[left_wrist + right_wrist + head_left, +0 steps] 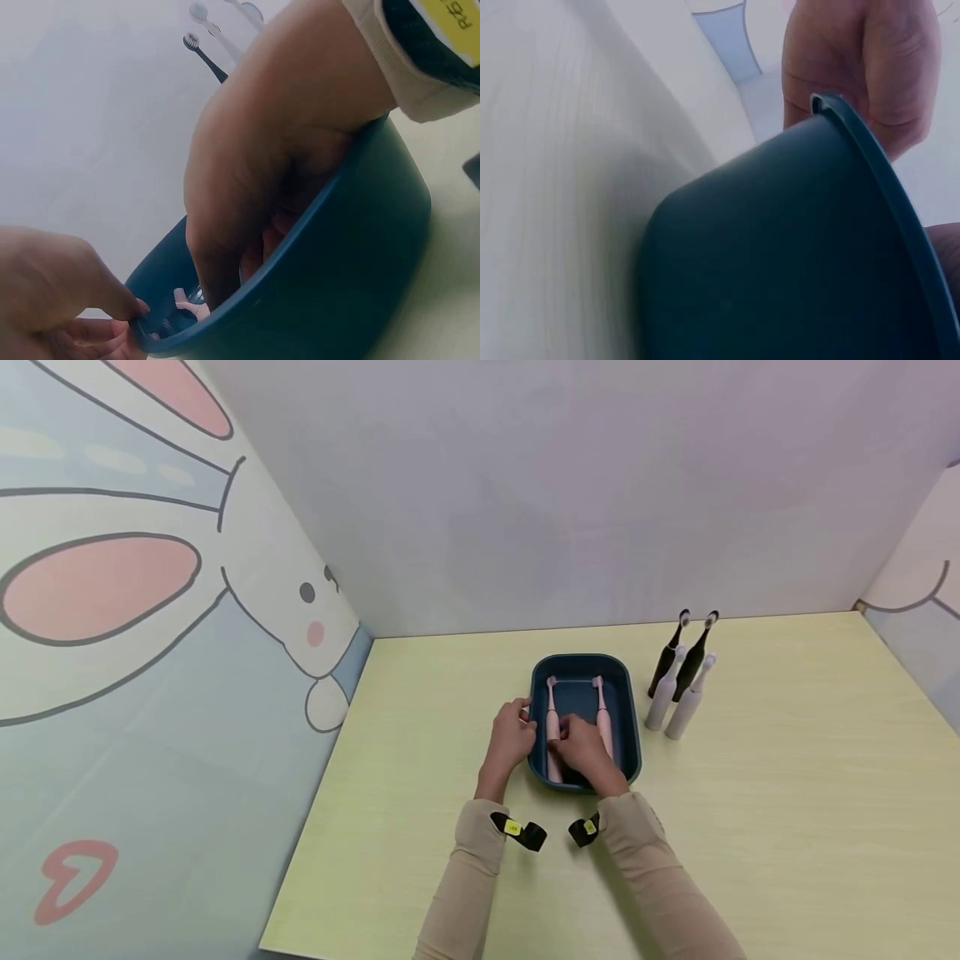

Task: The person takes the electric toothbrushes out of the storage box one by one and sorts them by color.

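A dark blue tray (583, 670) sits on the pale yellow-green table (787, 793); take it as your landmark. Your left hand (512, 735) is at the tray's left rim, with the fingers curled over the edge and the thumb outside, pinching the wall. The left wrist view shows that fingertip grip on the rim (142, 319) close up.

Your right hand (587, 750) reaches down inside the tray from its near end, fingers bent around the lower body of the left pink toothbrush (552, 714), which lies lengthwise on the tray floor with its head toward the far end. From the head view the hand seems to clasp the handle, though the fingertips themselves are hidden. A second pink toothbrush (601, 706) lies parallel inside the tray, just right of the first and partly under your right hand.

Just right of the tray and close beside it, two black toothbrushes (678, 652) and two white toothbrushes (678, 697) stand upright in a tight cluster on the table.
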Demonstrator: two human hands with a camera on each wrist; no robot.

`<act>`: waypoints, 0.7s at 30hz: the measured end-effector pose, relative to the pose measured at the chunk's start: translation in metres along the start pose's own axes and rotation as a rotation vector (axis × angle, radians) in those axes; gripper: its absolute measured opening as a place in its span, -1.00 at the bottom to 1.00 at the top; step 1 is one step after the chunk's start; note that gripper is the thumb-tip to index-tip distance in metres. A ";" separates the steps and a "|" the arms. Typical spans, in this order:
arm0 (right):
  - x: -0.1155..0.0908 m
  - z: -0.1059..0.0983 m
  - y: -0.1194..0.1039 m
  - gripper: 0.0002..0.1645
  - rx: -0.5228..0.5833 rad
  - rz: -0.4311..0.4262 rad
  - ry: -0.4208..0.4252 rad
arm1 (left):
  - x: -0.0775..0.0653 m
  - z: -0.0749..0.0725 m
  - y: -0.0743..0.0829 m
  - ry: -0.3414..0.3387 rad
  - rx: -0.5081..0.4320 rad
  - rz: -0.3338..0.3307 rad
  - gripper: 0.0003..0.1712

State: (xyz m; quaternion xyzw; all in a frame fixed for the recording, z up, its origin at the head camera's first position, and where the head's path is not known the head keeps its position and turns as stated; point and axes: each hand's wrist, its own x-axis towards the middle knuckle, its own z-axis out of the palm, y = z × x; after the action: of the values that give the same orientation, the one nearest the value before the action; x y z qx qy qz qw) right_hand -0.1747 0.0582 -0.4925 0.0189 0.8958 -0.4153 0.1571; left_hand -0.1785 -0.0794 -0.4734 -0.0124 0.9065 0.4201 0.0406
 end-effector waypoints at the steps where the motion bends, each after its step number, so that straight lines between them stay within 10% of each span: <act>1: 0.000 0.000 -0.001 -0.54 0.000 0.010 -0.002 | 0.000 0.000 0.000 0.001 0.001 0.003 -0.56; 21: 0.000 0.001 -0.004 -0.58 -0.032 0.015 0.027 | 0.001 0.002 0.003 -0.009 -0.002 -0.006 -0.56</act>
State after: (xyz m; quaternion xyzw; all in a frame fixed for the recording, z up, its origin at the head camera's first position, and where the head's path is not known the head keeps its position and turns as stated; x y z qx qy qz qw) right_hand -0.1749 0.0553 -0.4902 0.0286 0.9042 -0.3996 0.1481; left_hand -0.1798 -0.0755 -0.4726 -0.0135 0.9059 0.4207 0.0460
